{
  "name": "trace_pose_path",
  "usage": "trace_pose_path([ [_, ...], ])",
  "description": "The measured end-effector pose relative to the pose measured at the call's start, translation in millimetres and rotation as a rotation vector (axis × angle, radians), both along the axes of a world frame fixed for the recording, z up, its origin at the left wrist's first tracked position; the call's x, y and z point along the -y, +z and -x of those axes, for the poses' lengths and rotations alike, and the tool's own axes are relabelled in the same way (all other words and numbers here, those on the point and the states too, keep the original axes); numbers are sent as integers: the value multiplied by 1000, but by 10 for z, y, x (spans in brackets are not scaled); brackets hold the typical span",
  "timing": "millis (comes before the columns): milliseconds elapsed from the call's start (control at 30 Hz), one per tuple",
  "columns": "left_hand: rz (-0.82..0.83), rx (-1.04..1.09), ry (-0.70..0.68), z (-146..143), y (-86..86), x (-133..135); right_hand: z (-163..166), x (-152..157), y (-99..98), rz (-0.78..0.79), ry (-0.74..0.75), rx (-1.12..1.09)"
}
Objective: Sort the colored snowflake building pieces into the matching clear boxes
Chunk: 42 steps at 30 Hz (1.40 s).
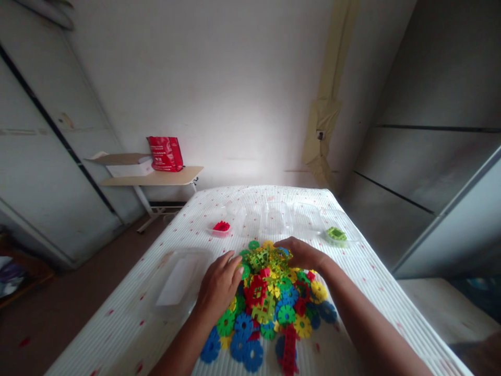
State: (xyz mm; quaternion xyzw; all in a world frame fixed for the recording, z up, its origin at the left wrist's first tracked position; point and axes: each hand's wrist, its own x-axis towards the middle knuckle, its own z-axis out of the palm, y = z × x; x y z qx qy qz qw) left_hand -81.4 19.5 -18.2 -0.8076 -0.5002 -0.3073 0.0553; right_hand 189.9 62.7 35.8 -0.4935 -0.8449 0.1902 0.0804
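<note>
Discs (274, 297), interlocking and many-coloured, lie heaped mid-bed (270, 197); our left hand (218, 284) rests palm-down on the heap's left edge, our right hand (301, 253) cups its far rim, whether either grips a piece we cannot tell; we'd lift loose top pieces first.

I see soft daylight brightest on the wall (242, 104) behind; corners fall dim, edges bend, foreground blurs.

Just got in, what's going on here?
A person has both hands on a pile of coloured plastic discs on a striped cloth. The left hand lies flat on its left edge; the right hand cups its far side. Beyond stand clear tubs, one with red pieces, one with green pieces.
</note>
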Motion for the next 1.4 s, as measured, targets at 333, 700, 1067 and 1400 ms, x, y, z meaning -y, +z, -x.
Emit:
trace_pose_path([
  [333, 86, 41, -41, -80, -257, 19, 17, 21, -51, 63, -55, -47],
  [700, 95, 52, -46, -85, -206, 24, -241, 33, -133, -23, -121, -341],
  [1067, 114, 45, -34, -76, -231, 19, 39, 254, 49, 202, -215, -135],
  [1400, 81, 71, -48, -76, -230, 19, 137, 273, 22, 171, -230, -52],
])
